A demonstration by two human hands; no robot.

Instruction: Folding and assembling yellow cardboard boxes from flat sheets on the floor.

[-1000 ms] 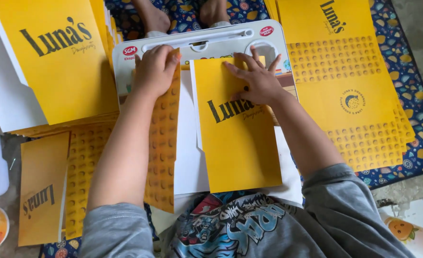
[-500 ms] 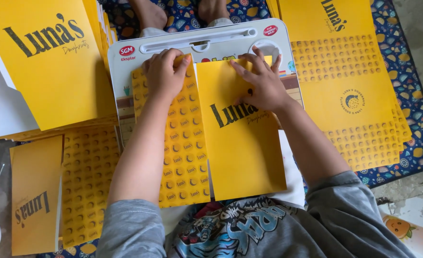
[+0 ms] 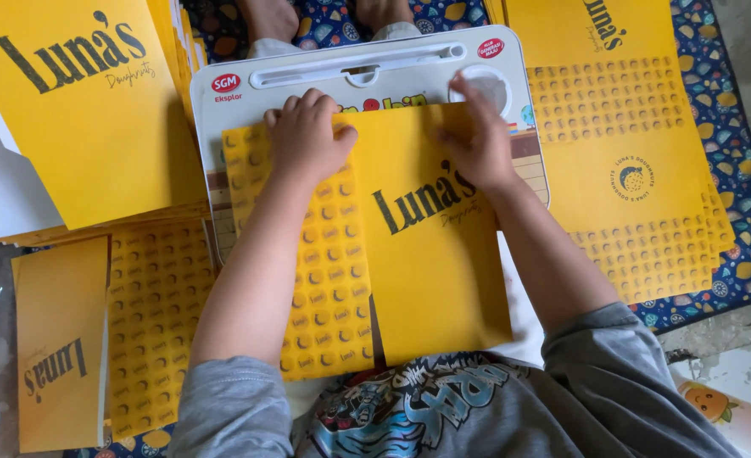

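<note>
A yellow cardboard box blank (image 3: 443,254) lies folded on a white lap desk (image 3: 240,110) in front of me. Its left flap (image 3: 333,280), printed with rows of small doughnut marks, is folded flat beside the plain panel with dark lettering. My left hand (image 3: 307,140) presses down on the top of the patterned flap. At the plain panel's top edge my right hand (image 3: 477,140) pushes down, fingers curled against the card.
A stack of flat yellow blanks (image 3: 87,110) rises at the left, another stack (image 3: 638,161) lies at the right on a blue patterned mat (image 3: 748,271). A folded yellow piece (image 3: 104,339) sits at lower left. A person's bare feet (image 3: 273,17) show at the top.
The patterned flap has swung from standing on edge down flat onto the desk under my left hand. My right hand slid up toward the panel's top edge.
</note>
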